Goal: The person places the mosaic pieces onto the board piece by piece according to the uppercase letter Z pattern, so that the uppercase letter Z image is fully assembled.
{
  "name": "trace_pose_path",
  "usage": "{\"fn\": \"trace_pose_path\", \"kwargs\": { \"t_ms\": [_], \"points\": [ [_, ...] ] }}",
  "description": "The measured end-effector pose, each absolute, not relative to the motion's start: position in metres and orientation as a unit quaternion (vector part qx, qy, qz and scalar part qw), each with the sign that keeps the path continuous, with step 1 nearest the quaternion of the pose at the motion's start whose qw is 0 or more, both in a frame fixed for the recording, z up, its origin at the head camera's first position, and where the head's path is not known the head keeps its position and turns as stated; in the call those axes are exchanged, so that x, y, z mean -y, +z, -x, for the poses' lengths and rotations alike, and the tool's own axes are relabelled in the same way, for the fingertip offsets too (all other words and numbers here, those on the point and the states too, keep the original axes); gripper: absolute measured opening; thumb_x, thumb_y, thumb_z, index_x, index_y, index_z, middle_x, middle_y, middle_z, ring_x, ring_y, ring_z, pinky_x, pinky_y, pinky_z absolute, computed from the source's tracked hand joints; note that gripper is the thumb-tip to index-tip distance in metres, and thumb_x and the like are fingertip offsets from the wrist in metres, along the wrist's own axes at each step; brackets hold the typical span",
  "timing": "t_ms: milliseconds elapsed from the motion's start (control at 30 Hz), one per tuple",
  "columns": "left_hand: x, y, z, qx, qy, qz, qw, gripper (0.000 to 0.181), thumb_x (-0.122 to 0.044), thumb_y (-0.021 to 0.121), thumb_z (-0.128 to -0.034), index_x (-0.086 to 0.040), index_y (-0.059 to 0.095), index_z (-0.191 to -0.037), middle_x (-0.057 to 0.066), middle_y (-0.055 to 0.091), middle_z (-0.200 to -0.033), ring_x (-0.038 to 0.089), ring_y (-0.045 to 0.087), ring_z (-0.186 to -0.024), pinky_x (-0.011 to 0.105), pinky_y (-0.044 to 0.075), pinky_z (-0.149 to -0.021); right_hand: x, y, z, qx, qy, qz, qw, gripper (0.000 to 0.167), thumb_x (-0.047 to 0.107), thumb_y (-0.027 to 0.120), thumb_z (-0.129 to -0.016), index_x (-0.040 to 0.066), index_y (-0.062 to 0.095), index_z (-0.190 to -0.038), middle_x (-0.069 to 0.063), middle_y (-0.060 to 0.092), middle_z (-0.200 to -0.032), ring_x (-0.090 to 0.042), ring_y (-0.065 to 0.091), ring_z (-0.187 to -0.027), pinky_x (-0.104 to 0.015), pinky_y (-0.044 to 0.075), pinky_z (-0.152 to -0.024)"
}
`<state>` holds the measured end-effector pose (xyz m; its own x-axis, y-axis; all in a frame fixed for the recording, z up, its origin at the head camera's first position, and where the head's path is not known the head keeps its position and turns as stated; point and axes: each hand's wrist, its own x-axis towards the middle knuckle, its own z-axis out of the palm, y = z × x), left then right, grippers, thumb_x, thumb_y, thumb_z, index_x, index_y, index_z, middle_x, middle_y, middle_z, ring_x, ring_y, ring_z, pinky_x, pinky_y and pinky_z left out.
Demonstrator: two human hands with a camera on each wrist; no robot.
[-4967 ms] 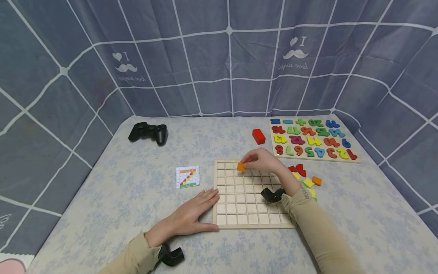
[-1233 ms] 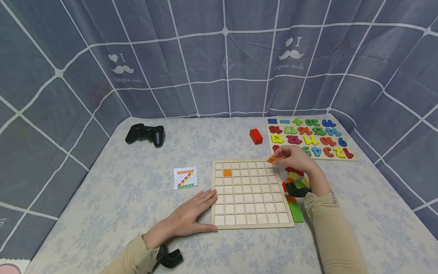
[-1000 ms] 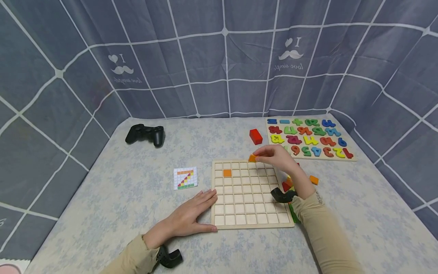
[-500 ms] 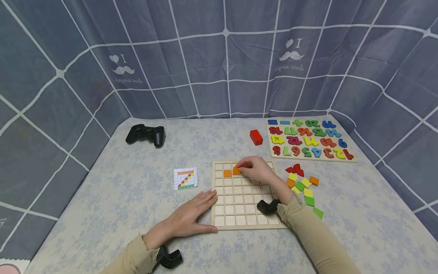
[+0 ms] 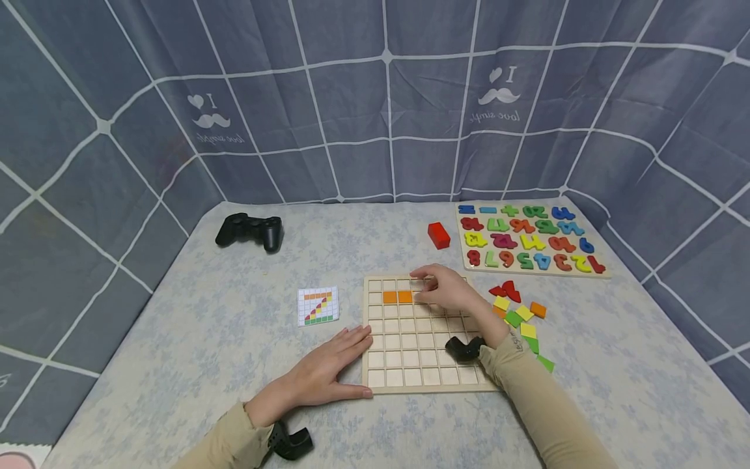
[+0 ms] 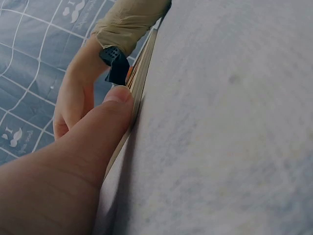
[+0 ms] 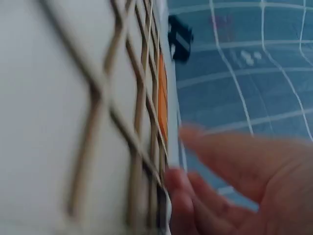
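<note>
A wooden grid board (image 5: 428,342) lies in the middle of the table. Two orange square tiles (image 5: 405,297) sit side by side in its second row from the back. My left hand (image 5: 322,371) rests flat against the board's left edge, fingers straight; the left wrist view shows its thumb (image 6: 117,98) touching the rim. Just right of the orange tiles, my right hand (image 5: 448,288) hovers over the board with thumb and index finger apart and nothing between them. Loose tiles (image 5: 524,312) in yellow, green and orange, with red pieces (image 5: 511,291), lie right of the board.
Left of the board lies a pattern card (image 5: 318,305) with coloured squares. A black game controller (image 5: 249,231) is at the back left. A red block (image 5: 439,235) and a number puzzle board (image 5: 530,238) stand at the back right, near the curtain.
My right hand brought a second orange tile leftward from the right side, set it beside the first, let go and drew slightly right. My left hand stayed at the board's edge.
</note>
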<state>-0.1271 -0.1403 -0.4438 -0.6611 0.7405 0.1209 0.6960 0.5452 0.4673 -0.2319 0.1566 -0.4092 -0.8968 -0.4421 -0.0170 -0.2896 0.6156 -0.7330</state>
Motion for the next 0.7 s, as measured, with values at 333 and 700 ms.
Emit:
{"fn": "trace_pose_path", "kwargs": {
  "t_ms": [333, 700],
  "points": [
    [0.14, -0.444, 0.128, -0.876, 0.246, -0.412, 0.041, 0.089, -0.061, 0.058, -0.0831, -0.005, 0.031, -0.147, 0.005, 0.021, -0.155, 0.018, 0.017, -0.141, 0.035, 0.016, -0.116, -0.23, -0.382, 0.235, -0.848, -0.429, 0.227, 0.213, 0.055, 0.022, 0.066, -0.089, -0.003, 0.047, -0.134, -0.021, 0.054, -0.124, -0.031, 0.058, -0.108, -0.045, 0.049, -0.092],
    [0.141, -0.444, 0.127, -0.877, 0.248, -0.409, 0.047, 0.089, -0.061, 0.059, -0.0828, -0.005, 0.031, -0.147, 0.005, 0.021, -0.155, 0.018, 0.017, -0.141, 0.034, 0.015, -0.116, -0.277, -0.367, 0.232, -0.869, -0.409, 0.183, 0.209, 0.047, 0.023, 0.066, -0.089, -0.003, 0.055, -0.126, -0.02, 0.059, -0.12, -0.028, 0.061, -0.103, -0.045, 0.051, -0.09]
  ]
}}
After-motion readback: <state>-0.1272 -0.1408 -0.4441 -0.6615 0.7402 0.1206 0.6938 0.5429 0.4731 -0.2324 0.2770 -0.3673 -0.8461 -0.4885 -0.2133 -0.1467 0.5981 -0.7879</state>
